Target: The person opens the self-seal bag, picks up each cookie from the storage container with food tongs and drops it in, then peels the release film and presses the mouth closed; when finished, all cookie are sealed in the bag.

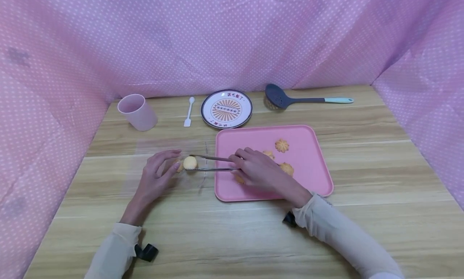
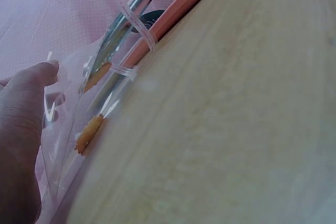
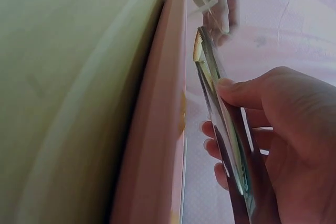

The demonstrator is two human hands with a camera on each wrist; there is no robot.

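My left hand (image 1: 156,174) holds a clear plastic bag (image 2: 71,108), its thumb and fingers on either side of the film in the left wrist view. My right hand (image 1: 255,170) grips metal tongs (image 1: 217,169) over the tray's left side. The tongs reach into the bag's mouth, with a round cookie (image 1: 190,163) between their tips, pale flat side up. Another cookie (image 2: 90,134) lies in the bag, close to my left fingertips. Several ridged cookies (image 1: 282,145) sit on the pink tray (image 1: 304,136), some partly hidden by my right hand.
A pink cup (image 1: 139,115) stands at the back left. Beside it lie a small white spoon (image 1: 189,111) and a patterned plate (image 1: 226,109). Behind the tray is a dark slotted ladle (image 1: 280,97) with a mint handle end. Pink dotted cloth (image 1: 232,41) encloses the wooden table (image 1: 217,238).
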